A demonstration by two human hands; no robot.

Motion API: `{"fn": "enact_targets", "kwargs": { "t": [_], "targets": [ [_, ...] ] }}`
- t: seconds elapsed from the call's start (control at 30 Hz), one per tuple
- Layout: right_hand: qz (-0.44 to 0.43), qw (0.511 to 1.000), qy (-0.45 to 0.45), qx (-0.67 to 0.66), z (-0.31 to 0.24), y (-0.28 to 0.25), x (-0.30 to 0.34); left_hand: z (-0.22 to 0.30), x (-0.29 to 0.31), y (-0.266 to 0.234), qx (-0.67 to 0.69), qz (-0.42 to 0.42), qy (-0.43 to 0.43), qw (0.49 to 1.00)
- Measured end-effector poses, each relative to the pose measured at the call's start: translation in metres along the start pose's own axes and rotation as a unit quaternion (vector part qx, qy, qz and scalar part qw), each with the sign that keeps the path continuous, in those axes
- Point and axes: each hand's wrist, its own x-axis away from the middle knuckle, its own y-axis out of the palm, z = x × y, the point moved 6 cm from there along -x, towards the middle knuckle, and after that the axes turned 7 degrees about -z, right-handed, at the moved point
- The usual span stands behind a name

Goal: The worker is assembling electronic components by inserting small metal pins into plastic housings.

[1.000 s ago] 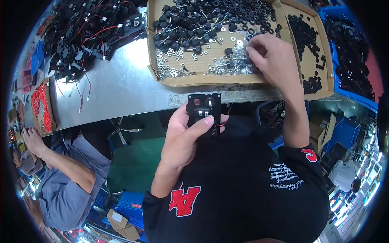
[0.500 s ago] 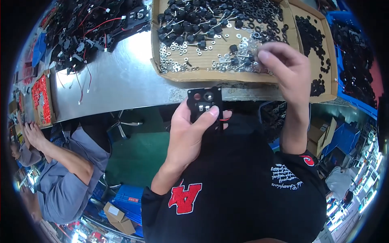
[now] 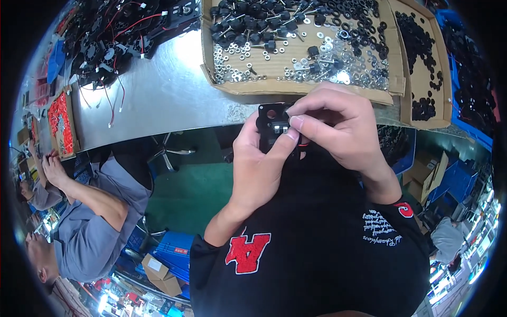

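Observation:
My left hand (image 3: 257, 171) grips a small black part with a round hole and two white terminals (image 3: 268, 120), its thumb pressed on the face beside the terminals. Over the right side of that part, my right hand (image 3: 343, 129) has its thumb and forefinger pinched together. Whatever lies between those fingertips is hidden or too small to make out. Just beyond both hands is a shallow cardboard tray (image 3: 248, 87). It holds metal nuts (image 3: 232, 63), clear and metal washers (image 3: 359, 68), black rings (image 3: 364, 26) and black knob-like pieces with metal shafts (image 3: 248, 29).
Black fan-like assemblies with red wires (image 3: 108, 53) are heaped on the metal table (image 3: 163, 90) at the far left. A second cardboard tray (image 3: 441, 100) with black pieces stands at right, beside a blue crate (image 3: 470, 127). Another person (image 3: 97, 232) works at left, near a box of red pieces (image 3: 62, 127).
My right hand has come from the tray of small hardware, down and left, to the black part. My left hand still grips that part, now slightly farther right in view.

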Motion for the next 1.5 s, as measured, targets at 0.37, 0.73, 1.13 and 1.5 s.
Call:
{"fn": "enact_targets", "kwargs": {
  "t": [0.37, 0.73, 1.13, 1.5],
  "targets": [
    [0.044, 0.988, -0.084, 0.124, -0.006, -0.007, 0.004, 0.003, 0.001, 0.001, -0.023, 0.007, 0.018, 1.0],
    [0.062, 0.943, -0.175, 0.276, -0.006, 0.001, 0.007, -0.003, 0.002, -0.004, -0.035, -0.033, 0.016, 0.999],
    [0.048, 0.949, -0.192, 0.244, -0.008, 0.009, 0.005, -0.007, 0.005, -0.02, 0.105, -0.076, -0.01, 0.992],
    [0.164, 0.863, -0.162, 0.449, -0.035, -0.02, -0.027, -0.008, 0.009, -0.035, 0.07, -0.002, -0.01, 0.997]
  ]
}}
